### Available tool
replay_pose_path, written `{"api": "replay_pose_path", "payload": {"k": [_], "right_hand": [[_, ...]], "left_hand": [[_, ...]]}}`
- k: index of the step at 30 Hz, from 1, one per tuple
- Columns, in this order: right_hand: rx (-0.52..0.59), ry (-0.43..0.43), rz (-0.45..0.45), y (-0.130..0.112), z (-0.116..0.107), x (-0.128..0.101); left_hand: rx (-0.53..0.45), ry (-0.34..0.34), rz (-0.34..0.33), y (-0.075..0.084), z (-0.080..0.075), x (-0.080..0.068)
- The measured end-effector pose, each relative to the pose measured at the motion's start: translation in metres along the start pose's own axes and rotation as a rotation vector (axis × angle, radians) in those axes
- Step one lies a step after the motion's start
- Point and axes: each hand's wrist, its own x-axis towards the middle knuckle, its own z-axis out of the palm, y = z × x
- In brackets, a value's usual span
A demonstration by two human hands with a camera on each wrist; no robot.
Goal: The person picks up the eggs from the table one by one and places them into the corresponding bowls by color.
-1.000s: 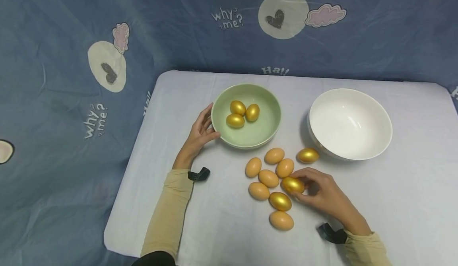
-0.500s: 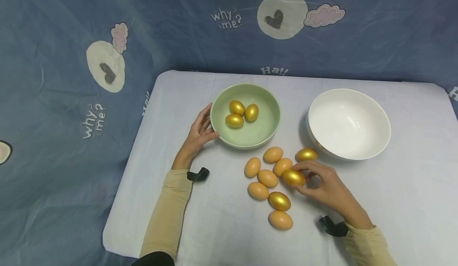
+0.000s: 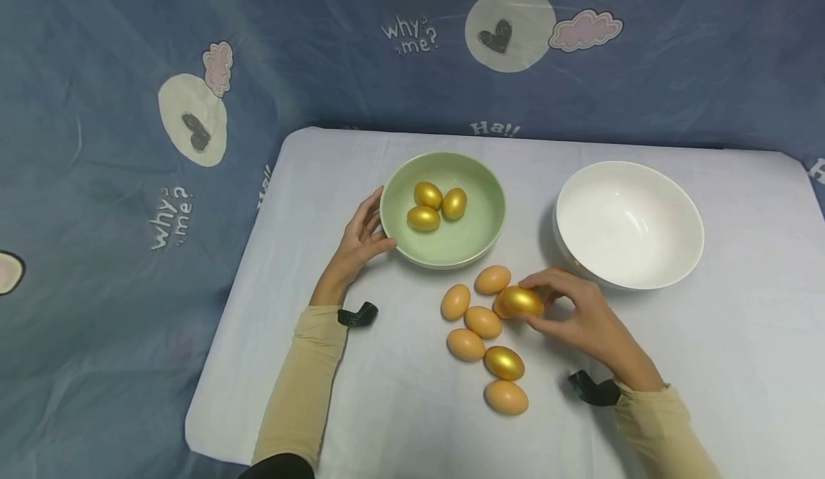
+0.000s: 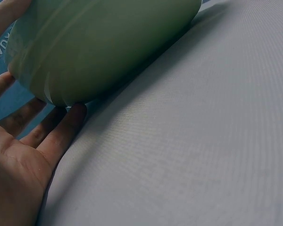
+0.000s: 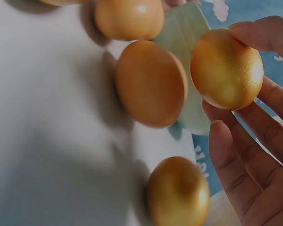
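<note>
Your right hand (image 3: 583, 314) is pinching a gold egg (image 3: 519, 301); the thumb and fingers (image 5: 254, 35) are curling round its sides, as the right wrist view shows, and no other egg is in that hand. The gold egg is shiny and smooth, with a bright spot of light on it; it is sitting just above the bench (image 3: 709, 364), over the bunch of loose eggs and between the two bowls; its long side is lying almost flat, running left to right across the bench, and you cannot tell which end is the pointy one.

Your left hand (image 3: 357, 243) is resting against the outside of the green bowl (image 3: 480, 243); its fingers (image 4: 61, 134) are nearly straight and touching the wall low down, and they are gripping nothing.

Three gold eggs (image 3: 435, 205) are lying close together inside the green bowl; the white bowl (image 3: 644, 271) is standing to the right of it.

On the bench five brown eggs (image 3: 483, 321) are lying near each other, one half hidden behind the held egg; one more gold egg (image 3: 504, 362) is lying among them; another gold one (image 5: 178, 193) is showing near the white bowl in the right wrist view only.
</note>
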Motion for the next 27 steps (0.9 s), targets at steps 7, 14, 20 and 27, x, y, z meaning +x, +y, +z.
{"api": "replay_pose_path", "payload": {"k": [7, 14, 20, 27], "right_hand": [[-0.023, 0.002, 0.011, -0.005, -0.003, 0.021], [0.029, -0.011, -0.044, -0.008, -0.006, 0.045], [0.054, -0.015, -0.070, -0.011, -0.010, 0.066], [0.029, -0.020, -0.046, -0.014, -0.013, 0.089]], "left_hand": [[-0.004, -0.001, 0.006, -0.001, 0.000, 0.000], [0.008, -0.002, 0.012, -0.002, 0.000, 0.001], [0.007, -0.007, 0.008, 0.000, 0.001, 0.001], [0.016, -0.005, -0.001, 0.000, 0.000, 0.000]]}}
